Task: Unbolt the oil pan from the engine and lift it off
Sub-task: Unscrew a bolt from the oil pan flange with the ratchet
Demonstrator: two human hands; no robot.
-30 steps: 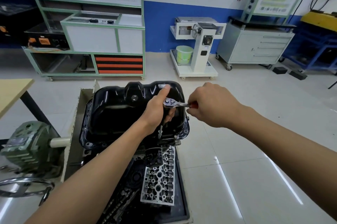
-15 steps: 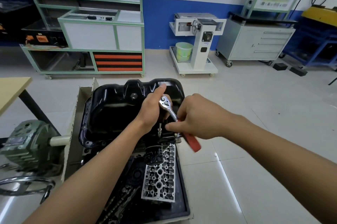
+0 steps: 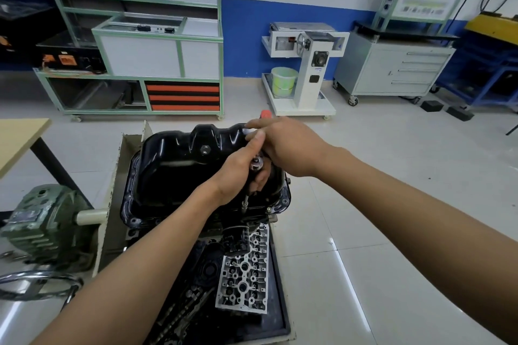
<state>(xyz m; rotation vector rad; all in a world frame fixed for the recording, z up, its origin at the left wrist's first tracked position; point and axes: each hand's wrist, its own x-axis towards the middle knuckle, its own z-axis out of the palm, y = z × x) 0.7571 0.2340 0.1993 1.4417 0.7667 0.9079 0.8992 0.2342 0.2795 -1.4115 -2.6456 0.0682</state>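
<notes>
The fingers [image 3: 260,179] of the left hand [image 3: 238,173] were curled round the top of the extension bar [image 3: 245,200], just under the head of the ratchet wrench [image 3: 256,162], with the thumb pointing up and away. The right hand [image 3: 288,145] lay just beyond it, its fingers wrapped tightly round the wrench handle, whose red end [image 3: 265,113] stuck out past the knuckles. The bar ran down from the head, tilted slightly, to the near right flange of the oil pan [image 3: 179,173], though the socket's seat on a bolt was too small to make out. The black oil pan sat in the middle of the view on top of the engine [image 3: 213,228], its flange lying along the block. Below the engine hung an oil filter [image 3: 236,242], and beside that a bare cylinder head [image 3: 244,277] lay in a black tray [image 3: 281,313]. A green gearbox [image 3: 42,221] stood to the left, its shaft pointing toward the engine stand.
</notes>
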